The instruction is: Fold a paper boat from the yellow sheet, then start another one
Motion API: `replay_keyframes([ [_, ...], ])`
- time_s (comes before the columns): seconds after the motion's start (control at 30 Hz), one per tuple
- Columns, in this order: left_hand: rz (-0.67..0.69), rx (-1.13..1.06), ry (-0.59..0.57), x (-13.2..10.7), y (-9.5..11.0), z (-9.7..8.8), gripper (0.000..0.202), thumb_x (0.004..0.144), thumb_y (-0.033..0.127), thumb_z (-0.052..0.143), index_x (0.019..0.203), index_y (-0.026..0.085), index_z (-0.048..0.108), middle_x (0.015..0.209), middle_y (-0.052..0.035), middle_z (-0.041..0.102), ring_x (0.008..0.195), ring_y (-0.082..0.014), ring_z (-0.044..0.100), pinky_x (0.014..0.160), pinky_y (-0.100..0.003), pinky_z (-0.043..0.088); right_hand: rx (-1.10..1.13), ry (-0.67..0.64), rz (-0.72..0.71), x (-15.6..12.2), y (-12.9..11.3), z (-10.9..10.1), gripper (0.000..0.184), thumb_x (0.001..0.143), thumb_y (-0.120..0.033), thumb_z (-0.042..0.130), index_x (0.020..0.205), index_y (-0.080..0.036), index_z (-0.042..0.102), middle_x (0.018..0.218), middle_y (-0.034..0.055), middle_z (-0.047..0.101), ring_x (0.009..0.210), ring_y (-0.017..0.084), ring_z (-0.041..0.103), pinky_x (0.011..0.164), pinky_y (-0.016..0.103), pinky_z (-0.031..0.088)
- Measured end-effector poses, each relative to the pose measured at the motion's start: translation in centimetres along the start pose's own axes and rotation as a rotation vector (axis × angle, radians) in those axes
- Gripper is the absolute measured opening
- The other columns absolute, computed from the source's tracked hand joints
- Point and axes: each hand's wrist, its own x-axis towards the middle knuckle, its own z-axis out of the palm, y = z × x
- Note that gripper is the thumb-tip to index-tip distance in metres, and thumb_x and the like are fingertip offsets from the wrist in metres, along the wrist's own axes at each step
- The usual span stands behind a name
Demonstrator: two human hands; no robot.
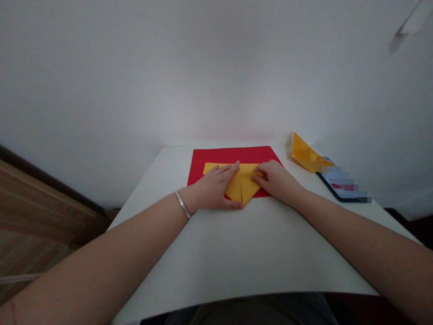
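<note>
A folded sheet of yellow paper (246, 181) lies on a red sheet (233, 155), its pointed lower corner reaching past the red edge toward me. A crease line runs down its middle to that point. My left hand (214, 186) rests flat across the left part of the yellow paper, fingers spread and thumb near the lower point. At the right side, my right hand (274, 179) has its fingers curled and pinches the yellow paper's edge between thumb and fingers. The paper under both hands is partly hidden.
Both sheets lie on a white table (216, 253) set against a wall. On the right, a folded yellow paper piece (306, 153) stands beside a phone or tablet (341, 183) with a blurred screen. Wooden furniture (43, 216) stands to the left of the table.
</note>
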Motion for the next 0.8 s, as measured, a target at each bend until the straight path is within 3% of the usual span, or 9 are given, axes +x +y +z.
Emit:
replay_keyframes([
  [0.3, 0.015, 0.017, -0.013, 0.08, -0.07, 0.03, 0.106, 0.07, 0.066, 0.057, 0.145, 0.003, 0.018, 0.15, -0.022, 0.025, 0.139, -0.0315, 0.024, 0.114, -0.042, 0.02, -0.028, 0.058, -0.056, 0.37, -0.5, -0.02, 0.014, 0.086, -0.028, 0.053, 0.08, -0.017, 0.06, 0.083, 0.0066, 0.065, 0.08, 0.019, 0.054, 0.073, 0.03, 0.04],
  [0.6, 0.0, 0.015, -0.029, 0.09, -0.06, -0.04, 0.105, 0.07, 0.067, 0.056, 0.145, 0.003, 0.019, 0.151, -0.0221, 0.024, 0.14, -0.0319, 0.023, 0.114, -0.042, 0.02, -0.013, -0.038, 0.084, 0.75, -0.59, 0.34, 0.015, 0.086, -0.032, 0.051, 0.084, -0.02, 0.061, 0.089, 0.0057, 0.067, 0.082, 0.019, 0.059, 0.072, 0.029, 0.041],
  [0.8, 0.003, 0.031, -0.034, 0.07, 0.04, -0.24, 0.101, 0.071, 0.065, 0.057, 0.144, 0.004, 0.022, 0.15, -0.0213, 0.027, 0.139, -0.031, 0.025, 0.114, -0.041, 0.02, -0.062, -0.026, 0.075, 0.67, -0.86, 0.27, 0.018, 0.086, -0.033, 0.051, 0.083, -0.018, 0.061, 0.087, 0.0074, 0.067, 0.084, 0.021, 0.056, 0.074, 0.032, 0.041],
])
